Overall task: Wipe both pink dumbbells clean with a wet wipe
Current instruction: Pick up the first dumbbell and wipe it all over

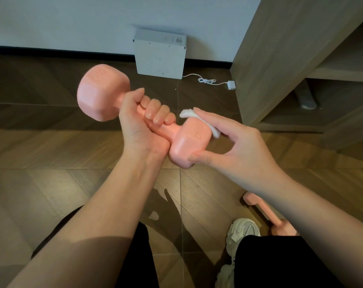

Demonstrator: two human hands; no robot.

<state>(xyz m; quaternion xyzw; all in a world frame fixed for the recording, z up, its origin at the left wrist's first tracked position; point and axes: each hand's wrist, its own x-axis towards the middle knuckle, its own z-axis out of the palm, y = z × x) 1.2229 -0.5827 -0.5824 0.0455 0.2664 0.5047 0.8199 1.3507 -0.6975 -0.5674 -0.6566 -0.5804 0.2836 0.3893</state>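
A person's legs in black trousers (280, 262) and one pale trainer (242, 231) fill the bottom of the view, standing on a brown wood-pattern floor (51, 152). Just beside the trainer, a second pink dumbbell (265, 213) lies on the floor, partly hidden behind the right forearm. Above the floor, between the two bare forearms, a pink dumbbell (102, 96) is held in the air, tilted, with one head up and to the left and the other lower and nearer the person. The left hand (143, 121) grips its handle, fingers (157, 111) curled tightly together round the bar and the thumb closed over them. The right hand (238, 148) clasps the lower head: its fingers (216, 119), lying close together, press a folded white wet wipe (187, 113) against the far side of that head, while the thumb braces the near corner, so head and wipe are pinched between them. Farther off, a white box (160, 57) leans against the white wall (72, 21), with a white cable (205, 80) trailing across the floor to a small white plug adapter (231, 85). A wooden shelf unit (280, 59) stands at right, near the adapter.
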